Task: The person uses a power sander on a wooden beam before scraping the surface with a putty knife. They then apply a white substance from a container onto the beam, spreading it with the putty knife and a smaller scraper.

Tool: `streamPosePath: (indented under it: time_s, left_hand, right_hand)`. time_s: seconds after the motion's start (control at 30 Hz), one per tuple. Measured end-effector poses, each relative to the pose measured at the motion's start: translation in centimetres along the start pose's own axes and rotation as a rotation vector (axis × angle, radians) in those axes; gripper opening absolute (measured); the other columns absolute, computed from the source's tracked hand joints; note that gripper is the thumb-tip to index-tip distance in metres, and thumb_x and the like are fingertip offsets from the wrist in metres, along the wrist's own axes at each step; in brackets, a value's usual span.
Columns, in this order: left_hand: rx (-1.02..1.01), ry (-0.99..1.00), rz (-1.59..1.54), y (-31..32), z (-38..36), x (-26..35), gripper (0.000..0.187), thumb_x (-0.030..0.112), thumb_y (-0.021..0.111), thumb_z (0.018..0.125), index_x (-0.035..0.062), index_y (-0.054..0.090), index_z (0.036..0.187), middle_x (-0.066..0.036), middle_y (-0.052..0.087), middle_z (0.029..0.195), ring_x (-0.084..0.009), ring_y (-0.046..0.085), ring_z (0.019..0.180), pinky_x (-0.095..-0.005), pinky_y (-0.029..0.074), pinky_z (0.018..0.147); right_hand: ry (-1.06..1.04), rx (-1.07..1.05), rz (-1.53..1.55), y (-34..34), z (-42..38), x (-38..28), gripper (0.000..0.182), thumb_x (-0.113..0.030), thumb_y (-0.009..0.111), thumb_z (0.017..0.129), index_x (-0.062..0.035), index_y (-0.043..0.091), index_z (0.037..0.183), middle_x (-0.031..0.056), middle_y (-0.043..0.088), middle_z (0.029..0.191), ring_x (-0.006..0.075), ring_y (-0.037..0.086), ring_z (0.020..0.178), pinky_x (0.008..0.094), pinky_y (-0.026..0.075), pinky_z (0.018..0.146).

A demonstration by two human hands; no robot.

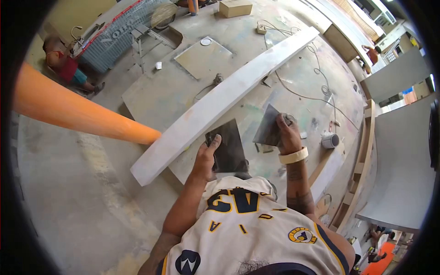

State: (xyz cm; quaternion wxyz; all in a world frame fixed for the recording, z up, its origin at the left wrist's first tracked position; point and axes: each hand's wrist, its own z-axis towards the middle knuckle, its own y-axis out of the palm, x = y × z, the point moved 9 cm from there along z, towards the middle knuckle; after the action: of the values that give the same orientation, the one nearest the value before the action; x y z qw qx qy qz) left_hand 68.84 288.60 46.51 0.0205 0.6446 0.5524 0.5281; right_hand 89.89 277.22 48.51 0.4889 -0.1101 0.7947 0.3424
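My left hand (207, 158) is closed on the edge of a dark rectangular sheet (229, 149) that looks like sandpaper, its thumb lying flat on the face. A second, smaller dark sandpaper sheet (267, 128) is pinched in my right hand (288, 134), apart from the first. Around my right wrist sits a cream ring like a roll of masking tape (294, 156). Just beyond both hands, a long pale beam (224, 98) lies diagonally across the stained work table (156, 94).
An orange pole (87, 110) stands at the left. Cables (311, 97) trail over the table, and a tin can (330, 140) stands at the right. Farther off are a flat panel (204, 59), a cardboard box (235, 8) and a person (66, 64) at the upper left.
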Motion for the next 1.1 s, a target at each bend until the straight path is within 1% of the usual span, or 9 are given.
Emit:
streamPosePath:
  time_s: [0.17, 0.3, 0.4, 0.53, 0.63, 0.7, 0.83, 1.03, 1.1]
  left_hand:
    - [-0.150, -0.277, -0.098, 2.2, -0.3, -4.9, 0.035, 0.026, 0.064, 0.095, 0.0019, 0.060, 0.120, -0.005, 0.068, 0.102, -0.0160, 0.067, 0.086, -0.0326, 0.057, 0.077]
    - [0.113, -0.303, -0.076, 1.5, -0.7, -2.3, 0.038, 0.035, 0.062, 0.095, 0.0047, 0.060, 0.119, -0.004, 0.068, 0.099, -0.0161, 0.067, 0.083, -0.0330, 0.057, 0.075]
    - [-0.054, -0.158, -0.288, -1.2, 2.2, -0.6, 0.035, 0.038, 0.062, 0.096, 0.0083, 0.062, 0.113, -0.007, 0.068, 0.096, -0.0161, 0.067, 0.082, -0.0313, 0.056, 0.072]
    - [-0.162, -0.179, -0.187, 0.7, 0.3, 1.7, 0.037, 0.036, 0.065, 0.094, 0.0059, 0.062, 0.115, -0.006, 0.068, 0.097, -0.0154, 0.067, 0.083, -0.0296, 0.056, 0.073]
    - [-0.143, -0.142, 0.141, 1.3, -0.1, -0.8, 0.042, 0.037, 0.066, 0.094, 0.0039, 0.060, 0.118, -0.004, 0.068, 0.097, -0.0137, 0.065, 0.082, -0.0276, 0.055, 0.074]
    - [-0.155, -0.185, 0.117, 1.8, 0.0, -2.6, 0.049, 0.046, 0.065, 0.092, 0.0050, 0.061, 0.118, -0.002, 0.067, 0.096, -0.0107, 0.063, 0.080, -0.0257, 0.053, 0.072]
    - [-0.088, -0.198, -0.194, 0.0, 2.3, -1.5, 0.036, 0.049, 0.063, 0.093, 0.0169, 0.059, 0.076, 0.003, 0.046, 0.055, -0.0096, 0.042, 0.040, -0.0251, 0.033, 0.036]
    - [-0.661, -0.562, -0.866, 5.2, -0.8, -1.1, 0.030, 0.033, 0.050, 0.101, 0.0039, 0.046, 0.104, -0.004, 0.050, 0.066, -0.0123, 0.050, 0.043, -0.0237, 0.036, 0.037]
    - [-0.749, -0.649, -0.852, 6.5, -2.7, -2.9, 0.025, 0.027, 0.052, 0.098, 0.0041, 0.044, 0.105, -0.006, 0.051, 0.065, -0.0134, 0.052, 0.044, -0.0235, 0.037, 0.037]
  right_hand:
    - [0.283, 0.022, 0.327, 3.5, 0.3, 4.6, 0.028, -0.032, 0.057, 0.100, -0.0057, 0.063, 0.109, 0.0027, 0.066, 0.089, 0.0102, 0.062, 0.075, 0.0267, 0.052, 0.065]
    - [0.084, -0.418, -0.209, 4.7, -1.3, 10.0, 0.026, -0.029, 0.066, 0.095, -0.0050, 0.064, 0.105, -0.0002, 0.061, 0.081, 0.0107, 0.054, 0.066, 0.0260, 0.045, 0.060]
    - [0.042, -0.889, -0.735, 7.5, -5.9, 11.0, 0.024, -0.028, 0.068, 0.093, -0.0045, 0.065, 0.090, -0.0024, 0.059, 0.075, 0.0091, 0.053, 0.066, 0.0243, 0.045, 0.061]
    - [0.304, -0.083, -0.016, 5.7, -3.8, 8.1, 0.043, -0.054, 0.058, 0.094, -0.0131, 0.061, 0.084, -0.0016, 0.055, 0.062, 0.0111, 0.053, 0.056, 0.0269, 0.040, 0.050]
    - [0.388, -0.589, 0.687, 6.4, -0.5, 7.4, 0.040, -0.049, 0.053, 0.098, -0.0105, 0.061, 0.094, 0.0000, 0.058, 0.069, 0.0151, 0.057, 0.059, 0.0294, 0.048, 0.054]
    - [0.289, 0.020, 0.180, 6.3, -2.1, 6.0, 0.039, -0.047, 0.054, 0.097, -0.0110, 0.061, 0.087, -0.0006, 0.055, 0.064, 0.0119, 0.054, 0.058, 0.0289, 0.045, 0.053]
    - [-0.194, -0.847, -0.839, 9.4, -6.1, 7.4, 0.023, -0.028, 0.062, 0.094, -0.0052, 0.063, 0.089, -0.0041, 0.057, 0.076, 0.0055, 0.051, 0.070, 0.0259, 0.044, 0.062]
    - [0.153, -0.024, 0.107, 5.2, -2.0, 4.5, 0.021, -0.025, 0.068, 0.092, -0.0051, 0.066, 0.097, -0.0021, 0.063, 0.085, 0.0053, 0.055, 0.076, 0.0250, 0.047, 0.066]
    - [0.039, -0.002, 0.058, 4.4, 0.3, 3.0, 0.021, -0.025, 0.068, 0.092, -0.0045, 0.067, 0.096, -0.0022, 0.064, 0.084, 0.0058, 0.056, 0.074, 0.0249, 0.048, 0.066]
